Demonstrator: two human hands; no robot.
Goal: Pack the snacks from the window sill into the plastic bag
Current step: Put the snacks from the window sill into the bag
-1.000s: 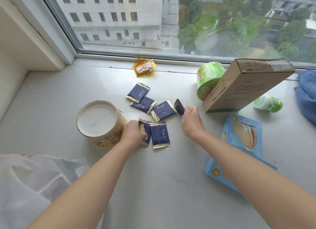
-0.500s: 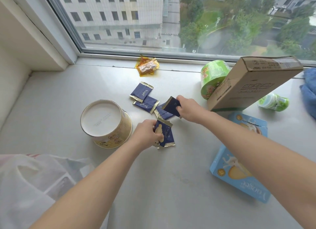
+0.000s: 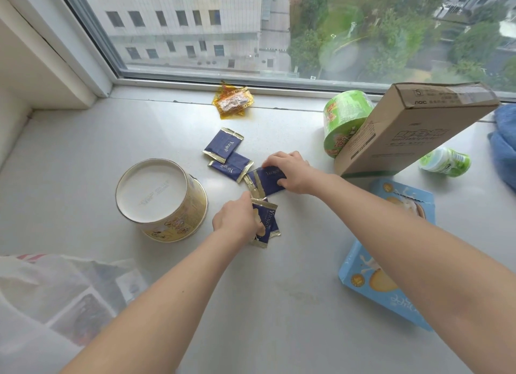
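window (image 3: 307, 24): daylight, buildings and trees below | sill (image 3: 83, 150): pale grey | wall (image 3: 11, 128): white

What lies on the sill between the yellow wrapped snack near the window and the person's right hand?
In the head view, only bare sill lies between the yellow wrapped snack and the right hand; two navy packets lie to the left of that line.

You're at a high-rise apartment or dorm window. Snacks on the window sill (image 3: 83, 156), buildings (image 3: 181, 24) far below.
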